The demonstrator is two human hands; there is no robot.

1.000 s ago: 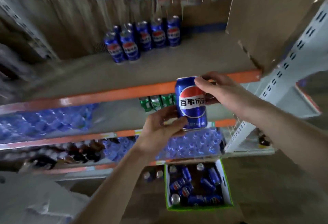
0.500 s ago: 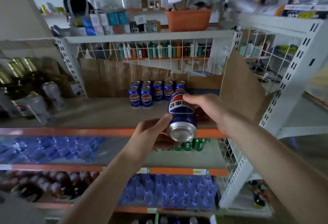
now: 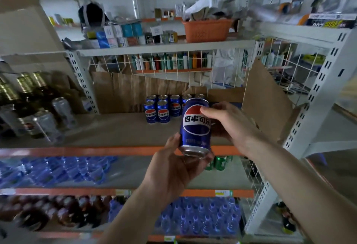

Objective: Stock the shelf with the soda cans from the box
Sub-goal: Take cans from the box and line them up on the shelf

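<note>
- Store aisle, white perforated-steel racking with orange-edged shelf boards; grey middle shelf (image 3: 108, 131) is at chest level, its orange front lip running left to right.
- Brown cardboard sheets (image 3: 135, 91) line the back and right side of that shelf, white wire grid behind them.
- Blue aluminium soda can (image 3: 195, 127) held in the air over the shelf's near edge, upright, tilted a bit so the silver bottom shows; red-white-blue globe logo with white Chinese characters 百事可乐.
- Left hand (image 3: 173, 174) cups the can from below, thumb up the left side, fingers curled under the base.
- Right hand (image 3: 229, 122) grips the can's right side and upper part, fingers wrapped round it, thumb on the label.
- Cluster of matching blue cans (image 3: 162, 108) stands at the far back of the shelf, same logo, just behind the held can.
- Left on the same shelf: silver cans (image 3: 46, 124) and dark gold-capped bottles, blurred.
- Shelf below: shrink-wrapped blue water bottles (image 3: 58, 170) on the left, green cans (image 3: 219, 163) partly hidden behind the left hand.
- Upper shelf: orange plastic basket (image 3: 206, 30) with papers, small boxes to its left; their labels are unreadable.
- Box of cans out of view.
</note>
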